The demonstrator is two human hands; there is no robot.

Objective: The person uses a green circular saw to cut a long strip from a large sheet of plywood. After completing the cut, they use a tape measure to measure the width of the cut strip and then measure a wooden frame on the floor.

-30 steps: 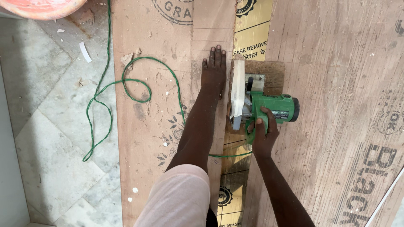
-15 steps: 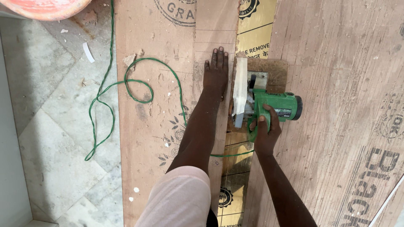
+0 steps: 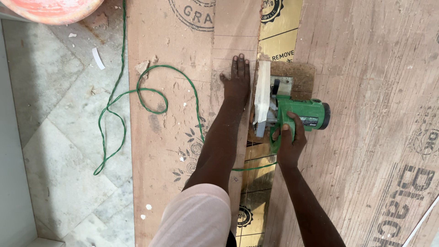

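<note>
1. since the earlier frames, saw and both hands sit slightly further up the boards; the change is small, and the hand positions on tool and board are the same.
2. right hand (image 3: 289,142) is closed around the rear handle of the green circular saw (image 3: 292,112), fingers wrapped over the top of the grip.
3. the saw rests on the yellow-gold laminate strip (image 3: 280,27), its pale blade guard on the left side, motor housing with black end cap pointing right.
4. left hand (image 3: 238,82) lies flat, palm down, fingers extended, on the narrow plywood strip (image 3: 235,27) just left of the blade guard; it grips nothing.
5. the laminate strip runs between that narrow strip and a wide plywood sheet (image 3: 366,91) on the right, which carries dark printed lettering.
6. a green power cord (image 3: 151,91) loops across the left plywood board (image 3: 164,45), trails onto the marble floor (image 3: 59,137), and passes under the left forearm toward the saw.
7. an orange-red round tub (image 3: 50,7) shows at the top left edge, partly cut off.
8. small white scraps lie on the floor near the cord.
</note>
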